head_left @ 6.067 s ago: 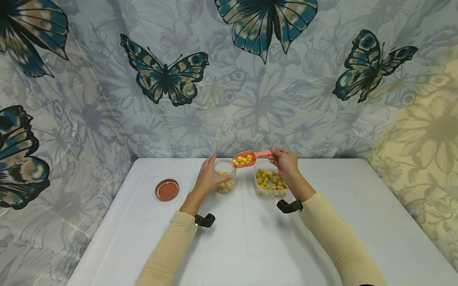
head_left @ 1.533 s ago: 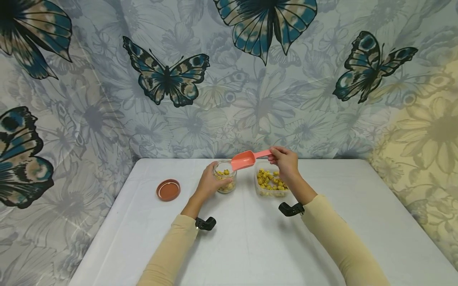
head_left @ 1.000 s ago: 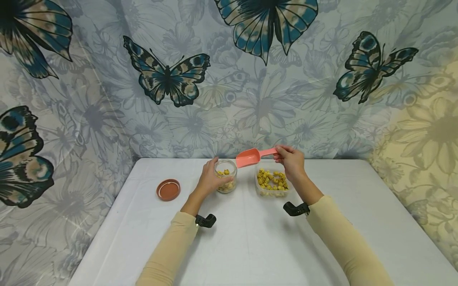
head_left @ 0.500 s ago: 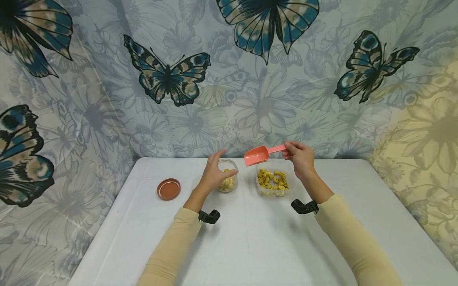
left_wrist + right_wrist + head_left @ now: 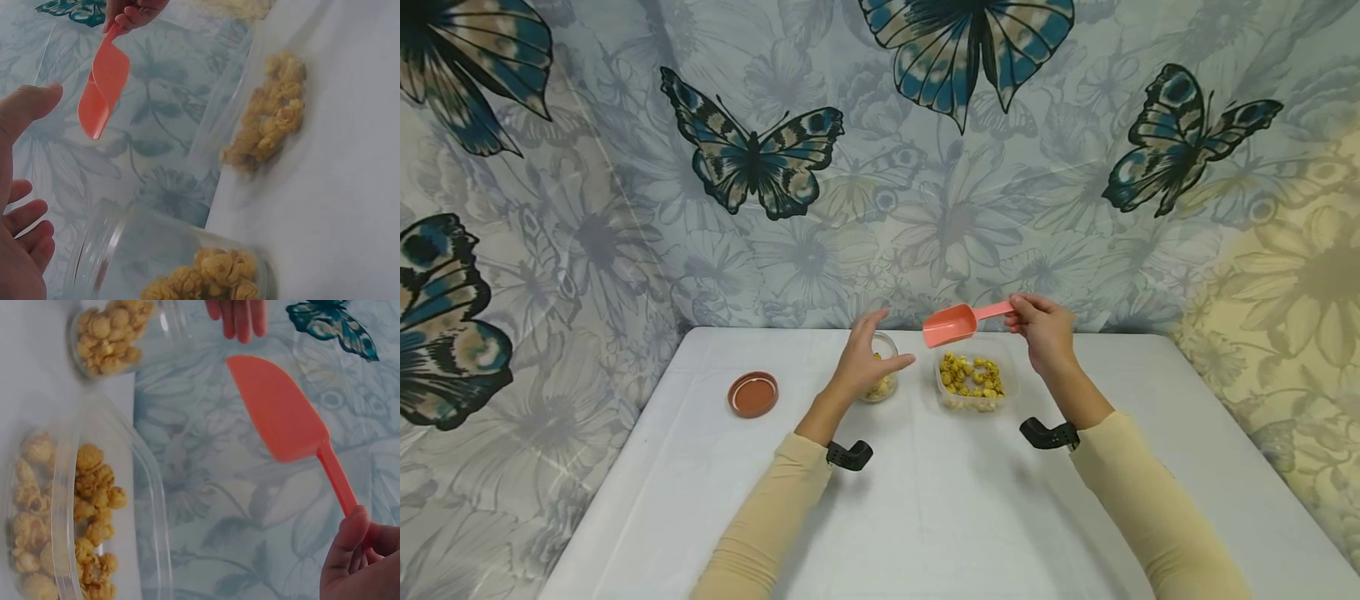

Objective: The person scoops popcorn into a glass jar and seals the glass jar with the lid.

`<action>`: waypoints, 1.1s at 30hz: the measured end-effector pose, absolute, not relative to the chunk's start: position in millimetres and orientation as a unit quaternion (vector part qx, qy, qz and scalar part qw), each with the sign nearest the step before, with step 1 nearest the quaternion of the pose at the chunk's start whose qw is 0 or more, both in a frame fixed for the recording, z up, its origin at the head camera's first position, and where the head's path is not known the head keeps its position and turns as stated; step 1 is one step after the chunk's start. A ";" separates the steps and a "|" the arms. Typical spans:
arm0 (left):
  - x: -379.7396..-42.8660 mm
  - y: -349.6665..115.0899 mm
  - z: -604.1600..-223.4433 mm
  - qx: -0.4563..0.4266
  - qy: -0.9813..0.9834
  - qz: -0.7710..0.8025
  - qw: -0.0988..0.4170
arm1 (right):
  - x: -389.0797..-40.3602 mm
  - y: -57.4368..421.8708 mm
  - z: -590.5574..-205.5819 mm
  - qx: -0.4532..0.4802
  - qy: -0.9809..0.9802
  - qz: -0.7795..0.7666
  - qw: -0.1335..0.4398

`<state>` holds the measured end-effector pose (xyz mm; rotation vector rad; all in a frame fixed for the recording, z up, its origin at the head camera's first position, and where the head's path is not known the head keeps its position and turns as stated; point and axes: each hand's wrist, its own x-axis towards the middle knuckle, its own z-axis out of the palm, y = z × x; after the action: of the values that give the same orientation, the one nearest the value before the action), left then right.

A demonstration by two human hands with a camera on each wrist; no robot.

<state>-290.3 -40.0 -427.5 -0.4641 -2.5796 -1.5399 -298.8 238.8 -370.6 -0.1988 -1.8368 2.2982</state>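
Observation:
My right hand (image 5: 1048, 337) pinches the handle end of a coral-pink scoop (image 5: 950, 325), raised above the table between jar and container. Its bowl looks bare in the head view. My left hand (image 5: 859, 367) hovers by the glass jar (image 5: 153, 234), thumb and fingers spread, touching nothing that I can see; it covers much of the jar in the head view. Yellow popcorn (image 5: 112, 337) fills the lower part of the jar, which stands upright and uncovered. Right of it, a clear plastic container (image 5: 973, 406) holds more popcorn (image 5: 972, 377) under the scoop.
A reddish-brown round lid (image 5: 753, 395) lies at the left on the white-covered table (image 5: 910, 517). Close behind the table's back edge hangs a butterfly-patterned cloth (image 5: 955, 217). Each wrist carries a black camera band.
The scoop held popcorn at the jar mouth, then was bare there. It has since moved right and up. My left hand has let go of the jar and risen slightly to the right.

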 end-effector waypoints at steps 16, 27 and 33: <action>-281.1 -19.1 -429.7 -0.196 -0.844 -0.495 0.057 | -286.2 260.6 -372.0 -0.097 -0.595 0.788 0.123; -276.0 -3.4 -437.9 -0.222 -0.827 -0.515 0.047 | -283.1 267.7 -376.9 -0.125 -0.630 0.751 0.153; -273.5 4.1 -444.3 -0.218 -0.826 -0.518 0.025 | -284.4 270.2 -378.5 -0.127 -0.643 0.738 0.161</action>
<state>-273.5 4.1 -444.3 -0.6742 -2.5553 -1.6032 -284.4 270.2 -378.5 -0.3624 -1.8372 2.1060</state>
